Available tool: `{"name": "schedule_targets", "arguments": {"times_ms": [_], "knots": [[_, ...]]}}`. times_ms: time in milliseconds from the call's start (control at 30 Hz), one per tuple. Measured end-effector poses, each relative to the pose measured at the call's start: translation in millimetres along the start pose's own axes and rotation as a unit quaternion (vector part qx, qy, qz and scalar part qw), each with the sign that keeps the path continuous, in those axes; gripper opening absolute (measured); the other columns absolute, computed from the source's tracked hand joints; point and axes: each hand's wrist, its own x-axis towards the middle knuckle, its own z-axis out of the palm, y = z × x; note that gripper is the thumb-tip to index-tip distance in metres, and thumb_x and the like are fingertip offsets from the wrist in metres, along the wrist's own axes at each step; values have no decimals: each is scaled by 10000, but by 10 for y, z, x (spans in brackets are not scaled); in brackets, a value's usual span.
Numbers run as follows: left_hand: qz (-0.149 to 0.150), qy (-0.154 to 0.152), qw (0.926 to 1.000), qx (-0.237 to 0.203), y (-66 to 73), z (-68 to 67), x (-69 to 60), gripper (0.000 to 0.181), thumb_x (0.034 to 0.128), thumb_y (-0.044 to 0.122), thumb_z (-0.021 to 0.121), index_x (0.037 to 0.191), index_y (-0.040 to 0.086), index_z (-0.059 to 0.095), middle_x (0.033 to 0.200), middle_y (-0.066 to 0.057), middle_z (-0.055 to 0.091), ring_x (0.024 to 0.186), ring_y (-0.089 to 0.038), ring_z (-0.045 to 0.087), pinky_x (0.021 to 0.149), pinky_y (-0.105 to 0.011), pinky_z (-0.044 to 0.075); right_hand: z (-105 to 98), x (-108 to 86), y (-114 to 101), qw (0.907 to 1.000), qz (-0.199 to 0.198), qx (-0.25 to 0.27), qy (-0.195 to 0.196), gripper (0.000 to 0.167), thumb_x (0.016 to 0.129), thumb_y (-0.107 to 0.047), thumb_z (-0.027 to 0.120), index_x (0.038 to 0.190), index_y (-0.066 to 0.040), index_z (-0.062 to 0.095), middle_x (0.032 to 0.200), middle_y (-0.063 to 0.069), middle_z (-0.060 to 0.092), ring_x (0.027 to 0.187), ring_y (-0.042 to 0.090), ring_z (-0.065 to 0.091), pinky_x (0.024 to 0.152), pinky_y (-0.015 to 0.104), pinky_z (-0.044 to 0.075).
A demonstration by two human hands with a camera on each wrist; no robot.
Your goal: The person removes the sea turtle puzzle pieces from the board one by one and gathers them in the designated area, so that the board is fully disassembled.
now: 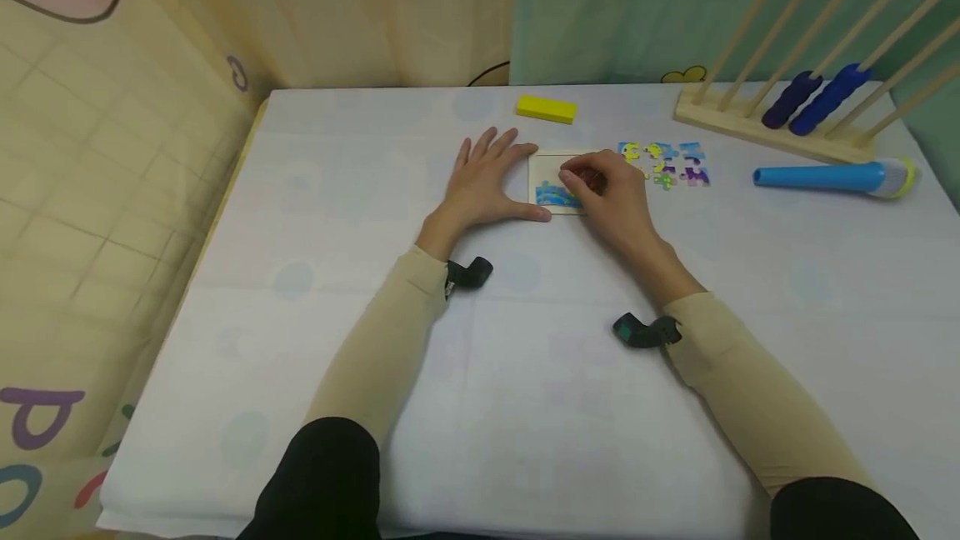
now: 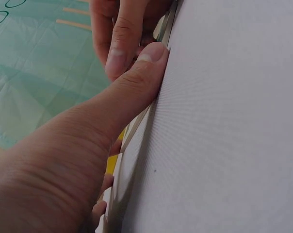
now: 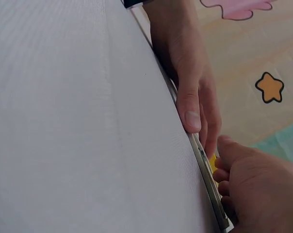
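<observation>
"Printed curtains were hung along the back, in beige and green. What was set before them?"

"White cloth was spread over a broad surface. Toward its far right corner a wooden rack was stood, its pegs raised upward and two of them threaded with blue beads."

"Was anything laid close to the rack?"

"A blue toy microphone was laid on its side, just in front of it."

"And how were the hands held?"

"On the left hand the fingers were spread, with the thumb rested at the near left corner of a shallow tray. On the right hand, held over the tray's right part, the fingers were curled and drawn together with the thumb; whether a piece was pinched there could not be told."

"Where was the tray placed?"

"Between the hands, toward the back of the surface. Beyond it a yellow block was left."

"And the smallest things?"

"Blue puzzle pieces were fitted along the tray's near side. Loose pieces, brightly coloured, were scattered just right of the right hand."
</observation>
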Motion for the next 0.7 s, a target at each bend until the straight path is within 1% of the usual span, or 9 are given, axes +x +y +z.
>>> {"name": "schedule_targets", "arguments": {"times_ms": [133, 233, 367, 467, 700], "knots": [[0, -13, 10000, 14, 3, -16, -3, 1101, 713, 833, 774, 1629, 392, 352, 1778, 35, 155, 1656, -234, 6, 1326, -507, -78, 14, -10, 1, 9985, -376, -33, -385, 289, 950, -238, 814, 1177, -65, 767, 1058, 123, 695, 892, 242, 590, 800, 320, 448], [35, 6, 10000, 11, 5, -23, 3, 1094, 720, 829, 772, 1629, 386, 354, 1778, 24, 161, 1656, -243, 12, 1326, -516, -68, 15, -6, 8, 9973, -501, -76, -524, 317, 910, -229, 857, 1167, -62, 774, 1046, 118, 674, 911, 250, 572, 808, 337, 441], [63, 34, 10000, 32, 4, -20, 11, 1088, 726, 832, 764, 1629, 385, 355, 1777, 22, 164, 1656, -246, 16, 1327, -520, -63, 13, 5, 8, 9967, -494, -129, -623, 309, 896, -211, 869, 1146, -55, 775, 1039, 110, 664, 935, 254, 553, 820, 340, 434], [52, 28, 10000, 36, 1, -13, 15, 1087, 725, 834, 763, 1628, 386, 356, 1777, 26, 164, 1656, -242, 15, 1327, -517, -63, 12, 8, 5, 9967, -406, -153, -691, 300, 902, -213, 864, 1132, -48, 764, 1057, 106, 668, 968, 250, 558, 837, 332, 445], [47, 63, 10000, -38, -15, -2, 7, 1086, 717, 831, 773, 1620, 379, 373, 1775, 18, 173, 1656, -246, 9, 1325, -527, -67, 10, 11, -20, 9961, -326, -122, -806, 315, 897, -204, 867, 1117, -27, 727, 1078, 133, 664, 992, 261, 565, 837, 309, 449]]}}
